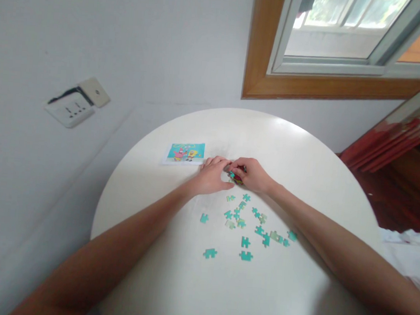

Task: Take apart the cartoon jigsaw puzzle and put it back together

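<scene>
My left hand [212, 177] rests on the table with its thumb apart from the fingers, curved along the left side of a partly joined jigsaw puzzle [239, 178]. The puzzle's dark red and multicoloured part shows under my right hand [254, 175], which covers much of it. Between the right thumb and fingers is a small teal puzzle piece [232, 175]. Nearer to me lie several loose teal and pale green puzzle pieces [236, 214], scattered between my forearms. A picture card [187, 152] with cartoon figures on a teal ground lies left of my left hand.
All this is on a round white table [172, 289] standing against a white wall [149, 43]. A wall socket [70, 109] is at the left. At the upper right is a wood-framed window [259, 46], with a red and white curtain [394, 137] beside it.
</scene>
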A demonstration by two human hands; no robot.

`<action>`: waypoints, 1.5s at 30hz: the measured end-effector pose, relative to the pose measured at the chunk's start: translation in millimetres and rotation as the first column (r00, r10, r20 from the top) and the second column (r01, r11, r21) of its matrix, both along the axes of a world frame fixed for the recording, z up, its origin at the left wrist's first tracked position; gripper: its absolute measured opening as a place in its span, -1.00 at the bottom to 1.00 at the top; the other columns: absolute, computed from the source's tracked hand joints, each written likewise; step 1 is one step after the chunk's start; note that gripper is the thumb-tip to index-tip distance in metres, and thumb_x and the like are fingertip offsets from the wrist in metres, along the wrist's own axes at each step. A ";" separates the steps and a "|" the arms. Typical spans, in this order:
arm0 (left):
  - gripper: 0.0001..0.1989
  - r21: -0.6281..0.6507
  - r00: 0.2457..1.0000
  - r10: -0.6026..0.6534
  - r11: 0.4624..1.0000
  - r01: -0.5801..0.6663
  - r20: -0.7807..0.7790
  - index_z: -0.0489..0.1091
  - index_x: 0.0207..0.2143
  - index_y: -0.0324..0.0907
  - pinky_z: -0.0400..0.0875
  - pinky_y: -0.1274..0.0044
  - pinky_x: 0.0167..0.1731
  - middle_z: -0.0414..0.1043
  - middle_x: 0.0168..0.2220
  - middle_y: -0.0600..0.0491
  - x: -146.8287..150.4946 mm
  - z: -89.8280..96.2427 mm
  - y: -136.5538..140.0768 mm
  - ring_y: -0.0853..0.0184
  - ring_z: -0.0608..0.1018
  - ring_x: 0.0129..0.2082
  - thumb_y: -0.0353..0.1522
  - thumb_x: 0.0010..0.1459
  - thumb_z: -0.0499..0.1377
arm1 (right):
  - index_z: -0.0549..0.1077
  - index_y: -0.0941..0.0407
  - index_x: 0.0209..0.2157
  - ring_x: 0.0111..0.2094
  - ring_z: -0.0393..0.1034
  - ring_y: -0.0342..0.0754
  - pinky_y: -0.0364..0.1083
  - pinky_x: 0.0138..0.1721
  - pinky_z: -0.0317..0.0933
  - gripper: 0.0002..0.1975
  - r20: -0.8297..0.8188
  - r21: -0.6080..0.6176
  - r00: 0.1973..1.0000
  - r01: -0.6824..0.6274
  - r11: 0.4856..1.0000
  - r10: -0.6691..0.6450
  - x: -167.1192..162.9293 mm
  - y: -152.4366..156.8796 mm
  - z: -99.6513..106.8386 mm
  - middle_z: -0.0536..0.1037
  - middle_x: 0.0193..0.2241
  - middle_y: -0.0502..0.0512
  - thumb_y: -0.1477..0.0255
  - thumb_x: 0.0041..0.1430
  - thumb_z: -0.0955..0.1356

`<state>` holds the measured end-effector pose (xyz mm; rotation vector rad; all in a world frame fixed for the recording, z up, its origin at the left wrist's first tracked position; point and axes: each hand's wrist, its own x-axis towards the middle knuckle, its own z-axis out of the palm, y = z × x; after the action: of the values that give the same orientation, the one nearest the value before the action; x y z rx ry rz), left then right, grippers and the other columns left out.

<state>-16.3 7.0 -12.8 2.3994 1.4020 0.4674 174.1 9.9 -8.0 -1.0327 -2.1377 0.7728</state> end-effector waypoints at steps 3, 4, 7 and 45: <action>-0.37 -0.001 1.000 -0.007 1.000 0.007 0.002 0.31 0.08 -0.05 0.22 0.25 0.13 0.29 0.11 -0.03 -0.3 -0.2 0.3 0.03 0.31 0.11 -0.16 -0.06 0.35 | 0.58 0.16 -0.31 -0.39 0.38 -0.13 -0.14 -0.26 0.21 -0.81 0.031 0.006 0.999 -0.023 1.000 0.022 0.1 1.1 -2.5 0.60 -0.37 0.06 0.57 0.16 0.31; -0.37 -0.002 1.000 -0.009 1.000 0.009 0.006 0.31 0.08 -0.04 0.21 0.25 0.13 0.30 0.11 -0.02 -0.4 -0.2 0.3 0.03 0.31 0.11 -0.17 -0.06 0.35 | 0.58 0.16 -0.32 -0.38 0.38 -0.13 -0.14 -0.25 0.21 -0.81 0.050 0.027 0.998 -0.034 0.999 0.032 0.2 1.3 -3.7 0.59 -0.37 0.06 0.58 0.15 0.31; -0.36 -0.006 1.000 -0.007 1.000 0.007 0.015 0.30 0.10 -0.03 0.19 0.26 0.15 0.30 0.12 -0.02 -0.3 0.2 0.3 0.04 0.31 0.12 -0.18 -0.06 0.35 | 0.58 0.14 -0.34 -0.31 0.38 -0.08 -0.11 -0.18 0.19 -0.80 0.119 0.133 0.993 -0.045 0.990 0.029 0.5 1.5 -6.3 0.57 -0.38 0.07 0.60 0.14 0.31; -0.87 -0.313 0.964 -0.219 0.914 0.257 0.151 0.54 -0.30 -0.18 0.31 0.60 -0.40 0.51 -0.44 0.09 -1.1 53.9 -33.6 0.40 0.50 -0.43 -0.33 0.10 0.26 | 0.55 0.13 -0.29 -0.41 0.36 -0.11 -0.09 -0.32 0.20 -0.83 -0.022 0.174 0.950 0.311 0.934 -0.312 72.2 -36.7 25.4 0.57 -0.38 0.05 0.51 0.18 0.30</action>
<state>-17.4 -26.6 41.1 2.1920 1.0266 0.2733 246.3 -26.8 17.4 -1.2385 -1.9401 0.4213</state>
